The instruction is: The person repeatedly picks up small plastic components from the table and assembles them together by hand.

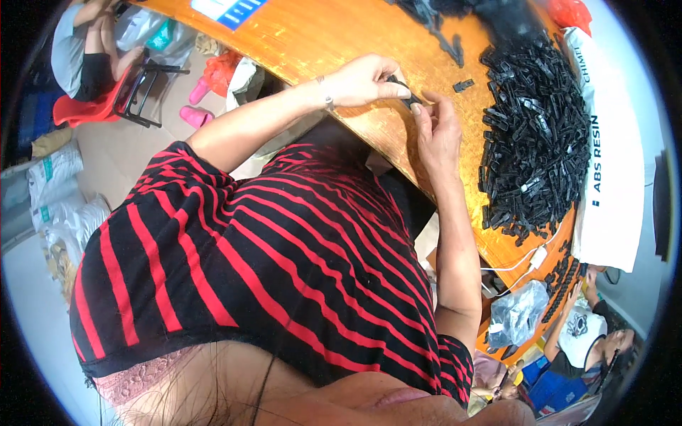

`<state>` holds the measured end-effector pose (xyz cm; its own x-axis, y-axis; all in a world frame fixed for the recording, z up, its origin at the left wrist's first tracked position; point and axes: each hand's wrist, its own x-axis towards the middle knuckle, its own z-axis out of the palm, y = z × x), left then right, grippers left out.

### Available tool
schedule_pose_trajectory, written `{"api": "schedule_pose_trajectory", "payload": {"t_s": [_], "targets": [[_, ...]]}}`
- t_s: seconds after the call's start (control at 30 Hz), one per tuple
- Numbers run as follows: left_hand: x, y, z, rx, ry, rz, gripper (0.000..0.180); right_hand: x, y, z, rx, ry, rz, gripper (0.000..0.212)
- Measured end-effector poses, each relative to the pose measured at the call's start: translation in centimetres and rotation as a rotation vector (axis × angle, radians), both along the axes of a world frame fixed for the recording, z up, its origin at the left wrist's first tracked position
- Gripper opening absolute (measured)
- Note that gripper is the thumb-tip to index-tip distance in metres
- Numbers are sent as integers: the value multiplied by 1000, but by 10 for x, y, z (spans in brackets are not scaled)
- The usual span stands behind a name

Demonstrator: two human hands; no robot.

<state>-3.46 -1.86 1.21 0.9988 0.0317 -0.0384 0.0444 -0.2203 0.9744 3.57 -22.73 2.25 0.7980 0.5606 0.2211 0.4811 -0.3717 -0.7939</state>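
A: What do the hands have?

B: The left hand (pixel 362 79) and the right hand (pixel 437 131) meet over the orange worktop (pixel 312 35), both pinched on one small black plastic part (pixel 406 94). The left thumb and fingers close on its upper end, the right fingertips grip its lower end. The part is off the worktop surface, held between them near the worktop's near edge.

A: Any containers?

B: No box or tray that I can make out. A big heap of black plastic parts (pixel 533 142) lies loose on the worktop, just right of the right hand. One stray black piece (pixel 463 85) lies apart, between the hands and the heap. A clear plastic bag (pixel 517 312) sits low at the right; what it holds is too dim to tell.

A: Packages, labels?

B: A white sack (pixel 614 170) with dark blue lettering down its side lies along the far side of the heap, touching it. A white-and-blue printed sheet (pixel 227 11) lies at the worktop's top edge. Pale sacks with green marks (pixel 60 192) stand on the floor at the left. A white charger and cable (pixel 529 259) rest by the heap's lower end.

A: Anyone else?

B: A seated person (pixel 85 50) on a red chair (pixel 92 106) at upper left, and another person (pixel 586 334) at lower right
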Motion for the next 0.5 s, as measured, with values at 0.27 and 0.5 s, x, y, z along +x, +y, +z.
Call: {"api": "schedule_pose_trajectory", "payload": {"t_s": [0.27, 0.5], "targets": [[-54, 3, 36, 191, -176, 109, 17, -22, 12, 20, -86, -240, 201, 17], [-83, 5, 32, 75, -176, 265, 21, -34, 33, 31, -89, -131, 319, 25]]}}
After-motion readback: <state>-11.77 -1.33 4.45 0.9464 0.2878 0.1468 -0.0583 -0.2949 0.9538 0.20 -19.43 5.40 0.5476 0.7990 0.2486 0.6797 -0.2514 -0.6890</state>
